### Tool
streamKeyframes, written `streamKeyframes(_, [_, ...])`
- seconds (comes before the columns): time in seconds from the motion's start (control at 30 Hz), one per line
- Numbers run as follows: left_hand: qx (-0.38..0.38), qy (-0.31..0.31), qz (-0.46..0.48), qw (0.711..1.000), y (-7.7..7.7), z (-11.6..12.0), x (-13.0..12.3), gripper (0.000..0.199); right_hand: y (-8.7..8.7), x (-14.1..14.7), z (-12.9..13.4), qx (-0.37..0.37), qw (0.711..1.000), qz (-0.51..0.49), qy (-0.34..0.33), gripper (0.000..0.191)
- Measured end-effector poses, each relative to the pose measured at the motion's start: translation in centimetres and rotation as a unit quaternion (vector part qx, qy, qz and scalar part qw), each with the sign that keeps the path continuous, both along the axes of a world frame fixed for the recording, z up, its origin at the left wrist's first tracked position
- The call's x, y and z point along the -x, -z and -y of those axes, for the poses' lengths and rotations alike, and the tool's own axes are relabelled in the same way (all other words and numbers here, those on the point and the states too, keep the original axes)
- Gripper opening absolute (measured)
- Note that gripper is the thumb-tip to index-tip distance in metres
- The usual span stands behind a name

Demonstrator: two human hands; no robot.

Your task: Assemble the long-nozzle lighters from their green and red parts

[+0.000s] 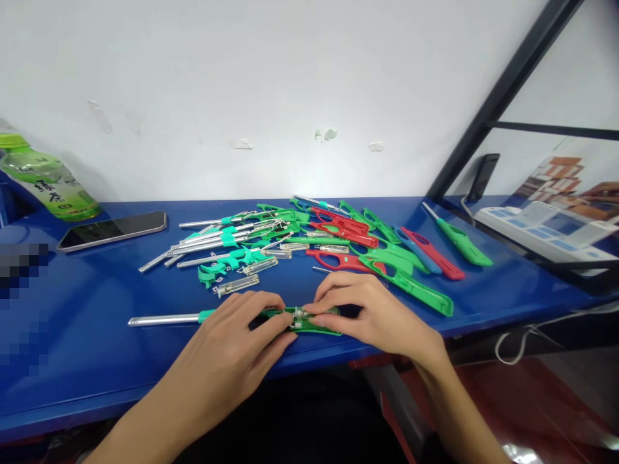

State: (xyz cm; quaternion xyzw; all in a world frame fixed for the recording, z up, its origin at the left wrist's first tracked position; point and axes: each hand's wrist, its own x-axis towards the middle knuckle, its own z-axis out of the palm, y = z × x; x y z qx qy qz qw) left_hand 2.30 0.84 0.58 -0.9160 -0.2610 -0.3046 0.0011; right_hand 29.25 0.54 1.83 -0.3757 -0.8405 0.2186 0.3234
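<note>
In the head view, a blue tabletop (97, 348) is seen, its back edge set against a white wall (271, 77). Near the middle of the front edge, a green half-shell (316, 329) is held lengthwise along that edge, with a silver rod (164, 319) extending from it toward the left edge. By the left hand (236, 338), the green half-shell is grasped around its middle, the fingers bent. The fingertips of the right hand (374, 309) are placed at a clear tank (333, 311) lying in the green half-shell; whether it is pinched or only pressed cannot be told.

Beyond the hands, toward the back edge, loose silver rods (210, 242) with green collars are heaped beside green and red shells (345, 261). Two further clear tanks (239, 285) are laid on the near side of the heap. Toward the right edge, a blue lighter (422, 252), a red lighter (438, 256) and a green lighter (464, 243) are laid slantwise. At the back left corner, a bottle (53, 180) is stood at a tilt in the view, with a phone (113, 231) placed just beside it.
</note>
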Motion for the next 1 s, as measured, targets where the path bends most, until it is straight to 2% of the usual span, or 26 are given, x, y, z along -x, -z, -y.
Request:
streamKeyframes(0.13, [0.01,-0.003,0.005,1.0,0.0,-0.1,0.0,0.015,-0.2,0.1,0.3,-0.013,0.999,0.032,0.014,0.018])
streamKeyframes(0.3, [0.022,0.001,0.003,1.0,0.1,-0.2,0.0,0.011,-0.8,0.3,0.8,-0.045,0.999,0.021,-0.004,0.049])
streamKeyframes(0.37, [0.028,-0.003,0.006,1.0,0.1,-0.1,-0.1,0.012,-0.8,0.4,0.8,-0.06,0.998,0.02,-0.017,0.049])
streamKeyframes(0.47, [0.038,-0.022,0.022,0.999,0.0,0.1,-0.1,0.02,-0.7,0.8,0.8,-0.077,0.997,0.011,-0.006,0.049])
streamKeyframes(0.6, [0.067,-0.078,0.063,0.993,-0.2,0.4,0.7,0.035,-0.5,2.1,1.0,-0.091,0.996,-0.002,0.014,0.063])
streamKeyframes(0.77, [0.04,-0.11,0.074,0.99,-0.5,-0.2,3.0,0.022,-0.3,3.2,1.1,-0.095,0.993,0.065,0.029,0.054])
streamKeyframes(0.87, [0.046,-0.09,0.063,0.993,-0.3,-0.9,4.0,0.018,-0.1,3.2,1.0,-0.096,0.992,0.078,0.038,0.05])
streamKeyframes(1.0, [0.055,-0.06,0.059,0.995,-0.2,-1.3,4.3,0.015,0.1,3.0,0.7,-0.09,0.992,0.091,0.015,0.032])
